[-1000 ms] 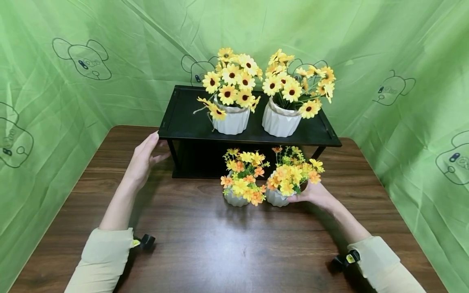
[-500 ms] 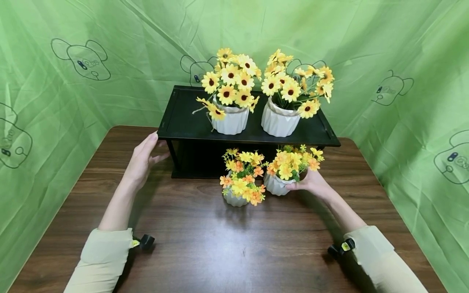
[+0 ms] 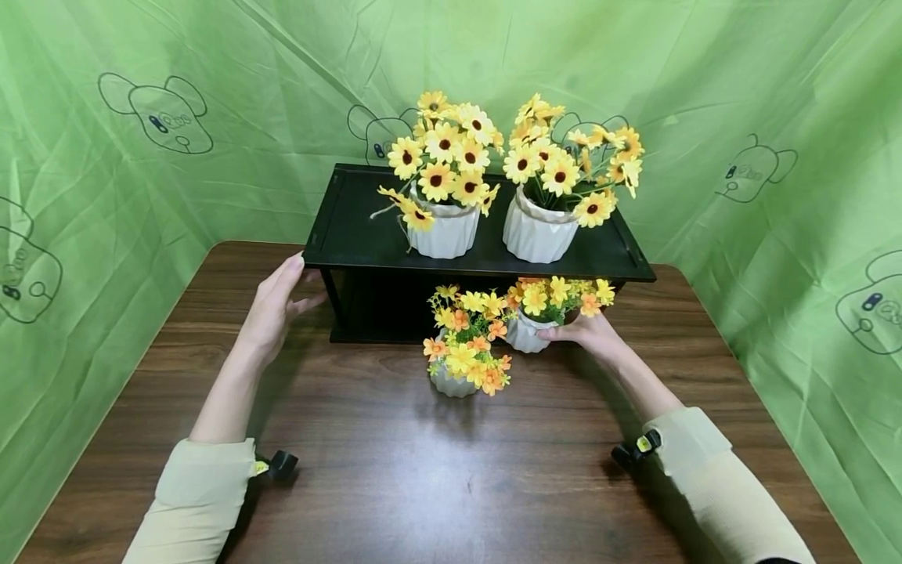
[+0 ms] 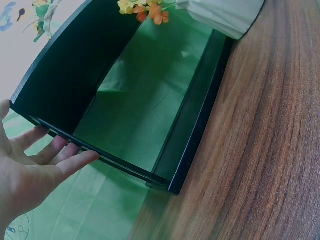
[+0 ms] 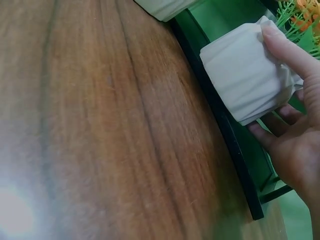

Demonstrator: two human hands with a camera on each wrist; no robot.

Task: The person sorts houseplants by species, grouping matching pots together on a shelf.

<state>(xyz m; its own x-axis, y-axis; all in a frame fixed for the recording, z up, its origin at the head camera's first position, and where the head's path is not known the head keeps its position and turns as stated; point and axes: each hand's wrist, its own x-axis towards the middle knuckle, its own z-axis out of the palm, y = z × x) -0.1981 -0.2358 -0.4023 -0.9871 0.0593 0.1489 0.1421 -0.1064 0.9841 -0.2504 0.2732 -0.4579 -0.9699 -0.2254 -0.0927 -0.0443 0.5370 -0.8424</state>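
In the head view my right hand (image 3: 585, 333) grips a white fluted flowerpot (image 3: 527, 333) with yellow and orange flowers, at the front of the black two-tier shelf (image 3: 366, 235). The right wrist view shows the thumb on the side of this pot (image 5: 250, 72), which overlaps the shelf's lower front edge. My left hand (image 3: 278, 309) rests against the shelf's left end, a finger at the top board's corner. Seen from the left wrist, its extended fingers (image 4: 75, 162) touch the side rail. A second pot (image 3: 453, 382) of yellow and orange flowers stands on the table, just before the shelf.
Two white pots, a left one (image 3: 444, 233) and a right one (image 3: 539, 231), hold yellow dark-centred flowers on the top board. The wooden table (image 3: 395, 470) extends toward me. A green curtain (image 3: 268, 157) hangs behind and at both sides.
My right hand has moved the gripped flowerpot back and slightly left, from the table to the lower shelf's front edge, its flowers now partly under the top board. The left hand keeps its place.
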